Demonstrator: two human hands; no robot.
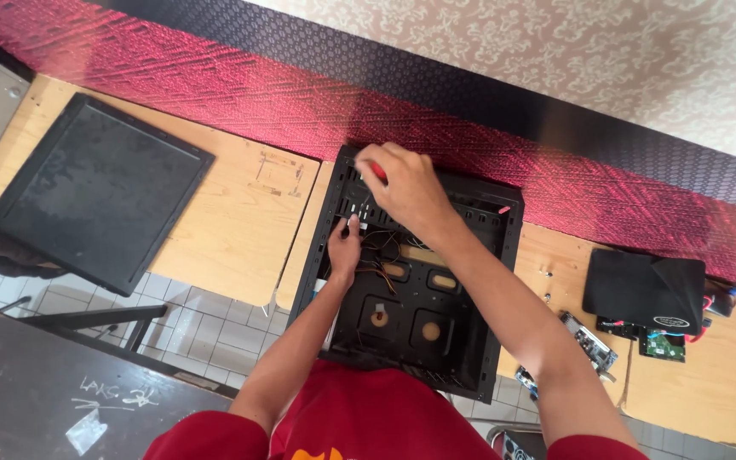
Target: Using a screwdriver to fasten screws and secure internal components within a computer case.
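An open black computer case (pixel 470 358) lies flat on a wooden table, with thin wires (pixel 381 255) loose inside it. My right hand (pixel 406 187) is over the case's far left corner, closed around a red-handled screwdriver (pixel 376 171) that points down into the case. My left hand (pixel 345 247) reaches in just below it, fingers pinched on a small part near the screwdriver's tip; the part itself is too small to make out.
A black side panel (pixel 95 192) lies on the wooden table (pixel 232 230) to the left. At right sit a black power supply (pixel 645 290), a green circuit board (pixel 662 345) and a slim drive (pixel 588 341). A dark table (pixel 36 392) stands at lower left over tiled floor.
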